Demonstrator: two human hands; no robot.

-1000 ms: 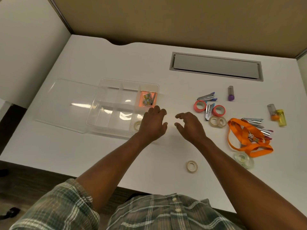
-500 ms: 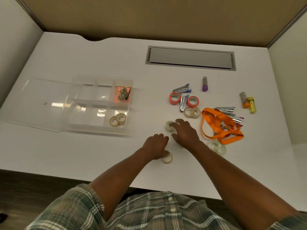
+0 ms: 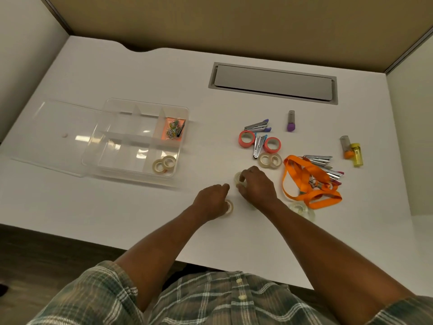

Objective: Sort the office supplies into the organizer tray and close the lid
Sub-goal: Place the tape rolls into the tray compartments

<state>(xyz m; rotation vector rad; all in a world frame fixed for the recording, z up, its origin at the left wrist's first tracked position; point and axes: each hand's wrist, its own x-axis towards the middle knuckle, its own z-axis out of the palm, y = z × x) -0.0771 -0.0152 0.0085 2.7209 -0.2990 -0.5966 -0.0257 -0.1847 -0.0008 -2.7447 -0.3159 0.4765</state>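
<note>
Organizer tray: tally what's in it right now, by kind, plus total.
Tape rolls: 2, near-right compartment
Packet of coloured paper clips: 1, far-right compartment; the dark strip at its edge is too small to tell apart
Total: 3 in the organizer tray

left hand (image 3: pixel 212 202): fingers curled, gripping | right hand (image 3: pixel 256 187): fingers curled, pinching

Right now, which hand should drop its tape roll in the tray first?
Probably left. The left hand grips a tape roll and lies nearer the tray; the right hand, on another roll, would have to cross it.
</note>
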